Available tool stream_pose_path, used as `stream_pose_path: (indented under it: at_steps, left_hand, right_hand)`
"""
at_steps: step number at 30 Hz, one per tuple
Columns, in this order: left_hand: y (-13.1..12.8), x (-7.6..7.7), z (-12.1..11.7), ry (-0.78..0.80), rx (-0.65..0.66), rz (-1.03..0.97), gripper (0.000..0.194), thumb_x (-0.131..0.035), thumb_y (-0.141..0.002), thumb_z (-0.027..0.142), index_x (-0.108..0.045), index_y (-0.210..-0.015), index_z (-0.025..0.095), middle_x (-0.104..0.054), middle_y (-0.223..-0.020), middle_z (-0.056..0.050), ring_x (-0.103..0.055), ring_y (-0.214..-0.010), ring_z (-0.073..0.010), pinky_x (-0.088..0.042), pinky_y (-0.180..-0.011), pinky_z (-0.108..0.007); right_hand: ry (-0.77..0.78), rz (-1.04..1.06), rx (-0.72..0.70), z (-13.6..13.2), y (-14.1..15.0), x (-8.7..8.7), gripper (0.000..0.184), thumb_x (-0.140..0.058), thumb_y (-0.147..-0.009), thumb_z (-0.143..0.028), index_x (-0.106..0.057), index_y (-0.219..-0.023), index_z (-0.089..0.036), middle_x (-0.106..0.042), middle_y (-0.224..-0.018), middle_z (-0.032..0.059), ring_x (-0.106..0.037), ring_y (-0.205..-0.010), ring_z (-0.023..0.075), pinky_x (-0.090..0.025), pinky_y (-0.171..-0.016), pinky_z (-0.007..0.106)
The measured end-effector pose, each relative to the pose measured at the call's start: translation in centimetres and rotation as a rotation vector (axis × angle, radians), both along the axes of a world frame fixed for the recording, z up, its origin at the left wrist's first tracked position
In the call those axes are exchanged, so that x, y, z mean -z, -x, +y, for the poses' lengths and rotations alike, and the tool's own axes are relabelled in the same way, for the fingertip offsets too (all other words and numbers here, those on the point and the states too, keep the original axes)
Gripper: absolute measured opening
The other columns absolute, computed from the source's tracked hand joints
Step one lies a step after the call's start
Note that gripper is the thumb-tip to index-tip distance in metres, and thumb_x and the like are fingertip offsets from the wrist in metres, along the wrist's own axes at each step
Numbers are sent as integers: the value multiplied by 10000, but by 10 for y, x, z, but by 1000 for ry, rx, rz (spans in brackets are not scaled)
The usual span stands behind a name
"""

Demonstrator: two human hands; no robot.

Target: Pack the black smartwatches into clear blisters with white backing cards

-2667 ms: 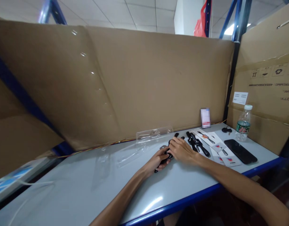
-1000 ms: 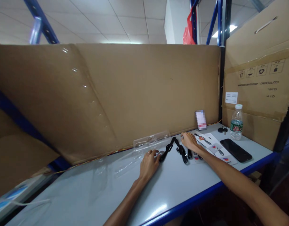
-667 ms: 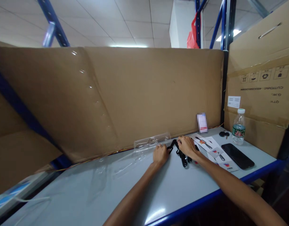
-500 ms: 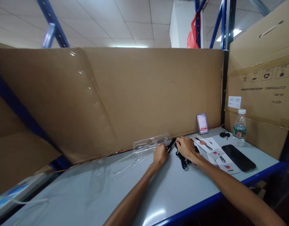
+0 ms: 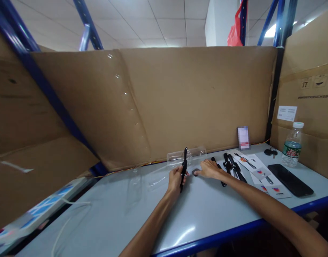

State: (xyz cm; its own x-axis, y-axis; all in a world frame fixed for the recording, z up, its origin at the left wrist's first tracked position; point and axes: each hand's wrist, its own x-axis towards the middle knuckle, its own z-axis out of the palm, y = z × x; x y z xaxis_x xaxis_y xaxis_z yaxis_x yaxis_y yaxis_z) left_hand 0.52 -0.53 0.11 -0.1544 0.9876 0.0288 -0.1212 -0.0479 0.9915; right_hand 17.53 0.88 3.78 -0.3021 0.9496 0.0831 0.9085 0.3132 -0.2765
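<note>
Slim black plastic-looking tool is rising upright since earlier, left hand closing round its middle over grey smooth-topped counter; half-curled right hand is touching small dark flat piece, grip unclear. Loose pinching risks slips.

The only view comes from the person's head, above the near side of the table, facing forward and slightly down toward the far cardboard panel. It is wide, with the forearms close and ceiling at the top.
</note>
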Motion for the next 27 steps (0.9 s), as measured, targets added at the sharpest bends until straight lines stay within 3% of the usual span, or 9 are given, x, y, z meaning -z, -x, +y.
stream_pose_path:
  at_steps: [6, 10, 13, 16, 20, 27]
  left_hand:
    - [-11, 1, -2, 29, 7, -79, 399, -648, -777, 548, -483, -892, 203, -596, -559, 51, -482, -343, -81, -341, -373, -184]
    - [-10, 1, -4, 38, 19, -65, 342, -596, -838, 520, -472, -873, 204, -556, -515, 61, -384, -313, -56, -213, -341, -162]
    - [-9, 0, -5, 76, 48, -80, 301, -573, -863, 461, -518, -879, 166, -529, -499, 52, -353, -329, -49, -168, -345, -169]
    - [-11, -1, -7, 80, 91, -117, 278, -616, -832, 415, -537, -876, 152, -540, -537, 44, -395, -362, -52, -216, -356, -173]
    - [-16, -2, -12, 76, 169, -105, 299, -647, -798, 440, -495, -867, 192, -564, -561, 47, -445, -364, -74, -276, -354, -183]
    - [-29, 1, -22, 70, 330, -49, 374, -612, -796, 544, -509, -818, 185, -562, -562, 31, -388, -336, -57, -208, -325, -179]
  right_hand:
    - [133, -16, 79, 14, 21, -3, 372, -780, -709, -380, -769, -991, -138, -753, -1039, 171, -711, -993, 318, -506, -704, 290]
    - [217, 292, 107, 22, 18, 11, 255, -869, -556, -243, -734, -748, -143, -742, -747, 78, -722, -773, 248, -487, -604, 243]
    - [270, 546, 114, 24, 11, 22, 174, -806, -620, -140, -697, -756, -132, -681, -601, 15, -658, -572, 158, -473, -527, 211]
    - [274, 775, 98, 20, 1, 26, 134, -729, -738, -166, -681, -858, -130, -691, -653, 13, -628, -546, 121, -504, -525, 202]
    - [343, 1180, 56, 10, -12, 25, 86, -668, -759, -131, -653, -843, -130, -644, -606, -1, -589, -508, 117, -513, -500, 217]
    - [424, 1286, -35, -3, -19, 29, 139, -665, -751, -205, -608, -865, -151, -604, -648, -32, -569, -491, 107, -503, -479, 226]
